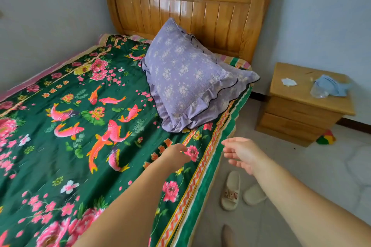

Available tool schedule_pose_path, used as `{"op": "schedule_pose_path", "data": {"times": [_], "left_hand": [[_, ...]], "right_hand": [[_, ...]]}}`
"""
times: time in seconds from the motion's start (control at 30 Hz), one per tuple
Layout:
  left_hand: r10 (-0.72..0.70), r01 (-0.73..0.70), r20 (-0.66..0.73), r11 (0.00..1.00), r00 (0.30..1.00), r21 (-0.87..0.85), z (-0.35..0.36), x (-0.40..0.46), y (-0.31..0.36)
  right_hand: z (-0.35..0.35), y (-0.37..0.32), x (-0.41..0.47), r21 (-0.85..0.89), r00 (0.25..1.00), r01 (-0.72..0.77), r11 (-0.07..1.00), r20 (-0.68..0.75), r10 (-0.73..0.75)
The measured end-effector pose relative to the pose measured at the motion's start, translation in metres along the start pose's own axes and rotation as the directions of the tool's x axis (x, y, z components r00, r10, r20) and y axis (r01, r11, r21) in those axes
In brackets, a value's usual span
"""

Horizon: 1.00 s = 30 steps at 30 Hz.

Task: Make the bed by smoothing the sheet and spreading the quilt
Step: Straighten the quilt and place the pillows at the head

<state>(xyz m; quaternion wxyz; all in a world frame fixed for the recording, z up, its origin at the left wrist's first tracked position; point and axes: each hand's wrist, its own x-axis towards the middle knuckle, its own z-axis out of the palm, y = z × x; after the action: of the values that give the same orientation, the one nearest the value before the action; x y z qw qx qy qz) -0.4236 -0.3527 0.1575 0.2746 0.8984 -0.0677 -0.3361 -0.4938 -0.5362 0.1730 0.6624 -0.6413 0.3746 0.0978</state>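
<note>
The quilt (80, 126) lies spread nearly flat over the bed, little left but its near edge. The left hand (176, 154) hovers over it, fingers hidden, grip unclear. The pillow (186, 78) leans askew. The right hand (241, 154) hangs relaxed, empty, above slippers (230, 190) beside the nightstand (305, 102).
</note>
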Motion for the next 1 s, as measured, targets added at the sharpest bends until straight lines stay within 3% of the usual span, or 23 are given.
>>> {"op": "schedule_pose_path", "data": {"times": [0.27, 0.5, 0.6, 0.73, 1.0], "left_hand": [[0.008, -0.012, -0.039, 0.995, 0.999, -0.101, -0.015, 0.095, 0.090], [-0.163, 0.143, -0.077, 0.965, 0.984, -0.219, -0.046, 0.184, 0.102], [-0.231, 0.180, -0.111, 0.920, 0.967, -0.347, -0.070, 0.233, 0.108], [-0.353, 0.152, -0.198, 0.753, 0.914, -0.641, -0.104, 0.299, 0.126], [-0.432, 0.158, -0.180, 0.638, 0.884, -0.754, -0.135, 0.355, 0.150]], "right_hand": [[-0.038, -0.096, 0.113, -0.185, 0.997, 0.067, 0.980, 0.040, -0.061], [-0.022, -0.164, 0.207, -0.344, 0.986, 0.133, 0.930, 0.142, -0.089], [-0.010, -0.197, 0.247, -0.418, 0.972, 0.210, 0.884, 0.183, -0.145], [0.006, -0.244, 0.302, -0.576, 0.964, 0.267, 0.772, 0.162, -0.213], [0.035, -0.307, 0.377, -0.740, 0.942, 0.319, 0.592, 0.178, -0.285]]}}
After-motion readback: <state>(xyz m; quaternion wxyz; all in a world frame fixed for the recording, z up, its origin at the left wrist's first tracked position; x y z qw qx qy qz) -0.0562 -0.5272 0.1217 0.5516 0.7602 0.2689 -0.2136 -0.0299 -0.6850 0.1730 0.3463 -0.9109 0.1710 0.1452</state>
